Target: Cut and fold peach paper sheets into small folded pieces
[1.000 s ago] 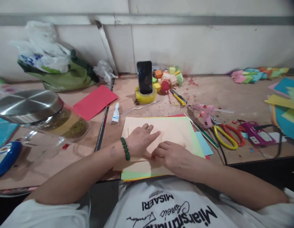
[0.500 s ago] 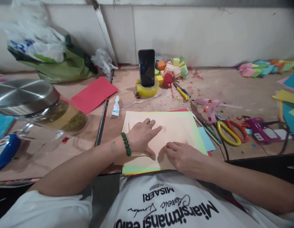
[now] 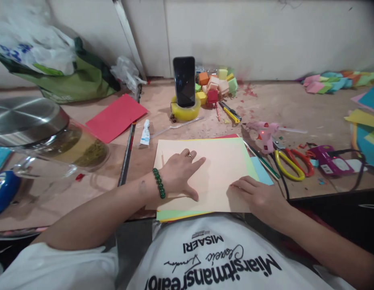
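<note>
A pale peach sheet of paper [image 3: 211, 173] lies on a stack of coloured sheets at the table's front edge. A light green sheet [image 3: 180, 215] shows along its right and lower edges, with yellow below. My left hand [image 3: 177, 173], wearing a ring and a green bead bracelet [image 3: 159, 183], rests flat and open on the peach sheet, thumb and fingers spread. Near the sheet's right side, my right hand [image 3: 256, 195] lies palm down, fingers stretched over the paper and pointing left. Its thumb is hidden.
Behind the stack, a phone [image 3: 184, 82] stands in a yellow tape roll [image 3: 187, 111]. Folded paper pieces [image 3: 215, 86] and a cutter [image 3: 230, 112] lie nearby. At right are a pink glue gun [image 3: 266, 135], scissors [image 3: 289, 167] and a purple socket block [image 3: 325, 161]. A glass jar [image 3: 69, 141] is at left.
My right hand has slid rightward over the peach sheet, and its curled fingers have straightened. My left hand stays in place on the paper. The view has shifted slightly.
</note>
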The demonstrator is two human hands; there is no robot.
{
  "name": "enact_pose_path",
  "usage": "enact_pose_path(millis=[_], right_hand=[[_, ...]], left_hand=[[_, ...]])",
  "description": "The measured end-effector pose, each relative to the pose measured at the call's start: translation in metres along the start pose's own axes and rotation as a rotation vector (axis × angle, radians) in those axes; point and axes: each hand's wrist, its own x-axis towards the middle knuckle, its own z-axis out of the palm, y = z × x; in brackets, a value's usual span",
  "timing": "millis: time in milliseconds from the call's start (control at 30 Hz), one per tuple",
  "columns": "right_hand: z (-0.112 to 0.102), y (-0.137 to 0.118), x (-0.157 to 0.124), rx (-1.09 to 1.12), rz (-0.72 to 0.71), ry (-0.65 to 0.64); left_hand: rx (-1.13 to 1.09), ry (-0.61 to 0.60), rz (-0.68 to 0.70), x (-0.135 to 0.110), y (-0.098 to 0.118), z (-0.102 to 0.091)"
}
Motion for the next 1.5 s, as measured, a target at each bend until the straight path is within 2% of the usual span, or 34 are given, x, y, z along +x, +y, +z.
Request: enact_pose_path(millis=[133,233,267,333,400,500,567,633,733,900,1100,1367,1500], right_hand=[[-0.010,0.001,-0.012,-0.095,0.118,0.028],[-0.019,-0.006,-0.002,-0.188,0.142,0.122],[-0.020,-0.010,0.005,-0.192,0.115,0.154],[-0.017,-0.016,0.022,-0.101,-0.033,0.220],[-0.008,-0.020,0.036,-0.022,-0.123,0.146],[0.006,-0.023,0.045,0.054,-0.118,0.010],[0.011,-0.023,0.044,0.057,-0.109,-0.012],[0.011,-0.023,0.041,0.040,-0.116,-0.012],[0.007,-0.022,0.040,0.025,-0.123,-0.014],[0.002,-0.017,0.042,0.092,-0.145,-0.036],[0.004,-0.011,0.030,0.109,-0.116,0.059],[0.012,-0.004,-0.009,0.030,0.065,0.142],[0.018,-0.003,-0.013,0.059,0.099,0.165]], left_hand=[[0.031,0.019,0.011,-0.001,0.000,0.002],[0.055,0.043,0.038,0.000,0.001,0.003],[0.068,0.051,0.047,0.001,0.001,0.002],[0.104,0.061,0.053,0.001,0.003,-0.002],[0.135,0.073,0.048,-0.001,0.008,-0.005],[0.159,0.124,0.097,-0.014,0.020,-0.004],[0.173,0.167,0.199,-0.029,0.029,0.006],[0.175,0.246,0.222,-0.047,0.036,0.021],[0.158,0.366,0.147,-0.077,0.041,0.042],[0.126,0.401,0.000,-0.109,0.039,0.055],[0.059,0.493,-0.014,-0.117,0.035,0.064],[-0.045,0.540,-0.064,-0.123,0.036,0.078],[-0.075,0.615,-0.112,-0.125,0.040,0.082]])
